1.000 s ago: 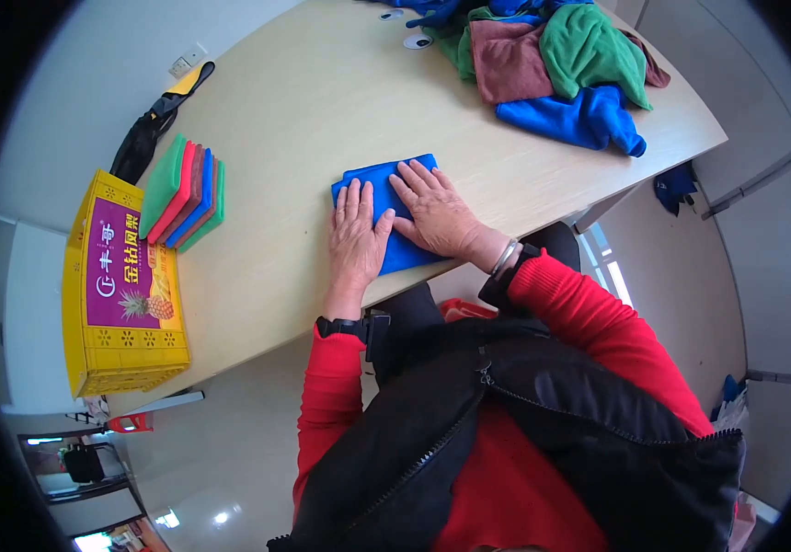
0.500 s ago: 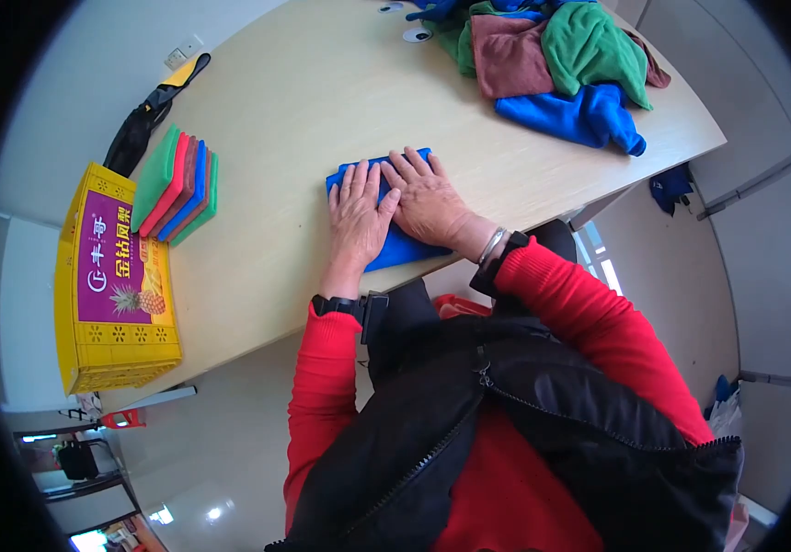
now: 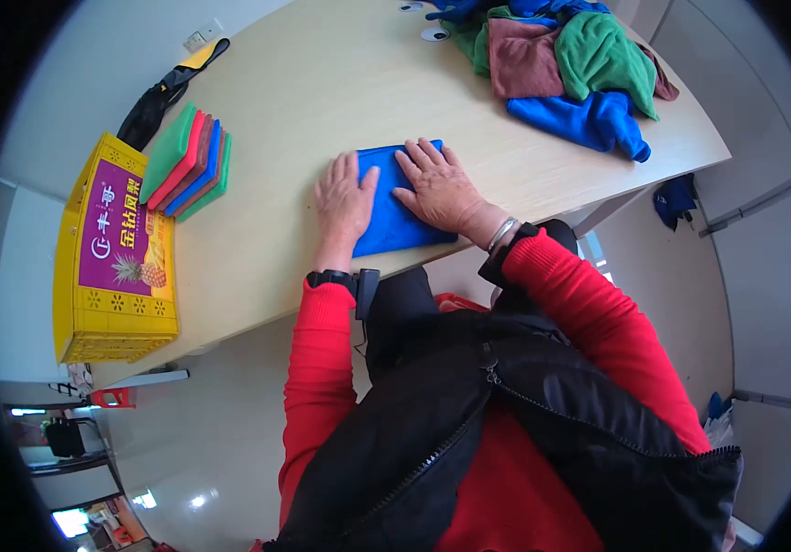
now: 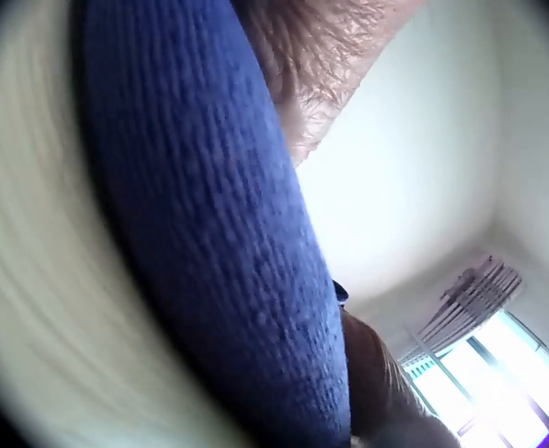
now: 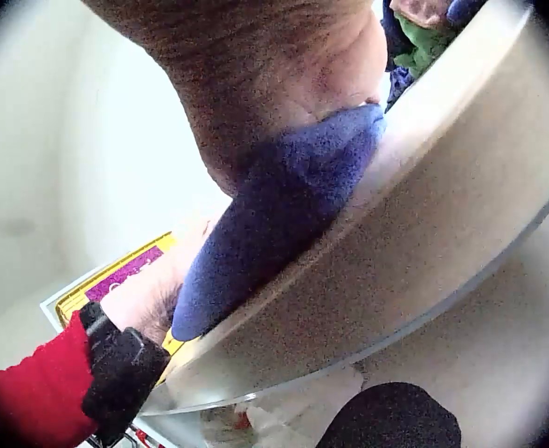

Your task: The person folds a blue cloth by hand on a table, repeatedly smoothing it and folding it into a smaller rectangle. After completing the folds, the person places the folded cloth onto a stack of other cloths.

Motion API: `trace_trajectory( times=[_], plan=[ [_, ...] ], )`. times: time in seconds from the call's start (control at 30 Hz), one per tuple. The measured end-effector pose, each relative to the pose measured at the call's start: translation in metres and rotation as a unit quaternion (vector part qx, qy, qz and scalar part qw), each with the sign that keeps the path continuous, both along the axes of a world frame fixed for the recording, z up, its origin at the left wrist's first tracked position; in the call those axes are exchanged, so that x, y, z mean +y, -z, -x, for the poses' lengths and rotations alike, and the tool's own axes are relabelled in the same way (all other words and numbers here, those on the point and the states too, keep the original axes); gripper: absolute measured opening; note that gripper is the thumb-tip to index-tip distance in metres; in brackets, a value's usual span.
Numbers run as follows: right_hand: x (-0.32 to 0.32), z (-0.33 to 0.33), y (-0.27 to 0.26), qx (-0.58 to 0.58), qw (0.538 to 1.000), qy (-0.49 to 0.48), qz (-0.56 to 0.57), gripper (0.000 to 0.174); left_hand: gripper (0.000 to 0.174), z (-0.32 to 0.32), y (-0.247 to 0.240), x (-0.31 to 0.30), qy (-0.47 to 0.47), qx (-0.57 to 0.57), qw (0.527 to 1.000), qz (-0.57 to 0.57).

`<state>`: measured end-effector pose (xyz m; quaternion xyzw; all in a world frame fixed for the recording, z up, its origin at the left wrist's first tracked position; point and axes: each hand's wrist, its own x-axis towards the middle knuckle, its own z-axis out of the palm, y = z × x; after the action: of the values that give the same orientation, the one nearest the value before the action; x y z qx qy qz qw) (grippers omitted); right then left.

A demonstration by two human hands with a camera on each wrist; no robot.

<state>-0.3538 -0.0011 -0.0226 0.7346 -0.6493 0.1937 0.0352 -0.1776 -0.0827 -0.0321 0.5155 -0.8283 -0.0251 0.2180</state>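
A folded blue cloth [image 3: 397,228] lies flat near the table's front edge. My left hand [image 3: 345,204] lies along its left side, fingers extended, with the thumb over the cloth. My right hand [image 3: 446,195] rests palm down on the right part, fingers spread. Between the two hands a strip of blue shows. In the left wrist view the cloth's thick folded edge [image 4: 209,224] fills the middle, with skin just above it. From the right wrist, the cloth [image 5: 274,210] appears under the heel of my right hand [image 5: 274,84], close to the table rim.
Folded green, red, brown and blue cloths [image 3: 195,166] stand stacked beside a yellow crate [image 3: 120,324] at the left. Behind the crate lies a black and yellow strap-like item [image 3: 152,109]. Loose cloths [image 3: 598,60] are heaped at the far right of the table [image 3: 322,92].
My left hand has slid left, from on top of the cloth to its left side. The hands, close together before, are now apart, and the right hand still rests on the cloth.
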Motion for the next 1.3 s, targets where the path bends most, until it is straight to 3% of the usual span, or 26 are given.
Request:
trace_trajectory(
  times=[0.17,0.27,0.3,0.4,0.57,0.67,0.8,1.07,1.3],
  plan=[
    [0.017,-0.015,-0.021,0.032,0.996,-0.068,0.039,0.064,0.047,-0.033,-0.006,-0.021,-0.034,0.005,0.999,-0.026],
    [0.024,-0.031,-0.013,0.045,0.986,-0.154,0.039,0.061,0.034,-0.027,-0.01,-0.046,0.115,0.096,0.988,0.039],
    [0.024,-0.034,-0.012,0.051,0.979,-0.196,0.039,0.06,0.034,-0.024,-0.017,-0.049,0.117,0.095,0.988,0.042],
    [0.023,-0.034,-0.011,0.048,0.971,-0.23,0.036,0.059,0.023,-0.018,-0.037,-0.059,0.144,0.035,0.983,-0.104],
    [0.018,-0.032,-0.014,0.046,0.952,-0.303,0.001,0.058,0.013,-0.013,-0.033,-0.075,0.158,0.009,0.979,-0.128],
    [0.013,-0.032,-0.014,0.061,0.946,-0.32,-0.003,0.059,0.012,-0.01,-0.023,-0.084,0.256,0.121,0.957,-0.06],
    [0.013,-0.03,-0.012,0.065,0.938,-0.339,0.011,0.06,0.012,-0.006,-0.016,-0.094,0.221,0.124,0.95,-0.181],
    [0.018,-0.029,-0.01,0.079,0.94,-0.331,0.003,0.067,0.02,-0.001,-0.013,-0.094,0.152,0.07,0.97,-0.175],
    [0.017,-0.03,-0.016,0.083,0.938,-0.337,-0.009,0.066,0.016,-0.001,-0.018,-0.084,0.181,0.077,0.971,-0.133]
  ],
)
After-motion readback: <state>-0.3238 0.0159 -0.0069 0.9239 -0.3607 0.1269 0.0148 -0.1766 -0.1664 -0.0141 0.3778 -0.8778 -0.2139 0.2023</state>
